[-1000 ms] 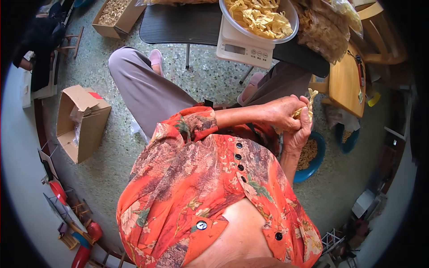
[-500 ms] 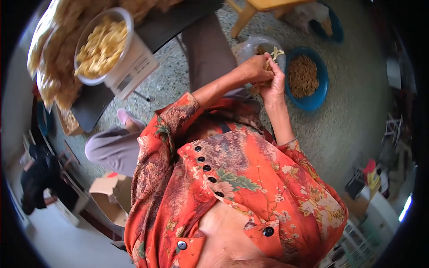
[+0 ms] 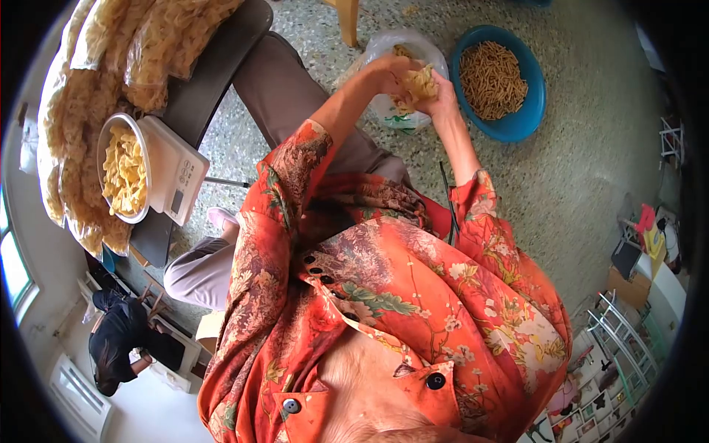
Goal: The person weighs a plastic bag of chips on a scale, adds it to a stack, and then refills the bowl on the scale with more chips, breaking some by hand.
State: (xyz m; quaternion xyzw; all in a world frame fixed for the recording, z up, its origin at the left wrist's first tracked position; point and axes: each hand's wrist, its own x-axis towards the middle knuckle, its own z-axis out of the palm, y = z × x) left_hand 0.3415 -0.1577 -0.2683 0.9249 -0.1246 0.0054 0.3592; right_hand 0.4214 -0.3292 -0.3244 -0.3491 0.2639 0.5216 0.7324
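Note:
My left hand [image 3: 388, 77] is closed on one side of a clump of pale yellow, curled dried pieces [image 3: 421, 83]. On the other side, my right hand [image 3: 442, 98] curls its fingers round the same clump. Some fingers of both hands are hidden. Beneath them a clear plastic bag [image 3: 402, 39] with green print lies on the floor, with some brownish-yellow pieces inside. Just right of my hands stands a blue basin [image 3: 536, 85] holding brown stick-shaped pieces [image 3: 493, 80].
At the left, a white tub [image 3: 148, 173] of yellow pieces sits by a white scale [image 3: 175, 168] on a dark bench [image 3: 210, 85]. Bulging clear bags [image 3: 74, 125] are piled there. A wooden stool leg [image 3: 346, 22] stands ahead. Another person [image 3: 122, 336] in black is at lower left.
The view has shifted, so the tub, basin and floor sit differently in it. The clump between my hands now shows more fully, and my hands are slightly farther apart.

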